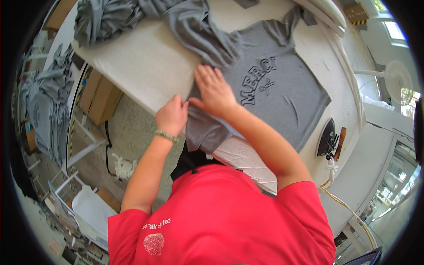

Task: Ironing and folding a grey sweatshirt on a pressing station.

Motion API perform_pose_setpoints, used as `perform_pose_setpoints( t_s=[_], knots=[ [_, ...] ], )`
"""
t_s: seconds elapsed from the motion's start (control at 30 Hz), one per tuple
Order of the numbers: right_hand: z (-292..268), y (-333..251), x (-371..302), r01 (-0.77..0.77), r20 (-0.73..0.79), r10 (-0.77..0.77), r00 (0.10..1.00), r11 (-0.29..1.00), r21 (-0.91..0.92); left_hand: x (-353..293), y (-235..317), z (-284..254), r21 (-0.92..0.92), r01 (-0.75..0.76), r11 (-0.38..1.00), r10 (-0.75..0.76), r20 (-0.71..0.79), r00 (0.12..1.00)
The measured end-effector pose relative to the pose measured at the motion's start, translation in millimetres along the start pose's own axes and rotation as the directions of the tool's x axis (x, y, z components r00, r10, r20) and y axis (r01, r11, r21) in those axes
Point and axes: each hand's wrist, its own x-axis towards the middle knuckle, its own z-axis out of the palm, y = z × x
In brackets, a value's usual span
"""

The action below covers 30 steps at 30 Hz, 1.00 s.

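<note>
A grey sweatshirt (282, 99) with dark outlined lettering lies spread over the pale padded table (145, 73). Part of its cloth hangs over the near edge, close to my body. My right hand (215, 90) rests flat on the garment's left part, its fingers stretched out and holding nothing. Just left of it, my left hand (172, 115) is closed at the cloth's edge and appears to pinch it. The fingertips of that hand are partly hidden. A green beaded bracelet (167, 135) circles my left wrist.
A black iron (327, 138) with a brown handle stands on the table's right side, its cord (346, 205) trailing down. Crumpled grey garments (108, 22) lie at the far left. More grey clothes (51, 106) hang over a stand beyond cardboard boxes (99, 95).
</note>
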Motion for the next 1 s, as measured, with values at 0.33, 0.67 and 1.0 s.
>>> perform_pose_setpoints(
  t_s=[0.33,0.67,1.0],
  knots=[
    [-88.1,196.7,22.9,-0.244,-0.005,0.244,0.97,0.969,0.045,144.3,87.9,-24.0,-0.086,-0.587,0.805,0.545,-0.284,0.789],
    [-105.3,307.8,163.7,-0.142,0.413,0.159,0.897,0.987,-0.072,305.2,131.3,16.0,-0.242,-0.195,0.95,0.276,0.367,0.889],
    [-112.4,302.9,184.1,-0.075,0.436,0.122,0.892,0.989,-0.124,308.9,129.2,0.9,-0.327,0.047,0.944,0.124,0.483,0.867]
  ],
)
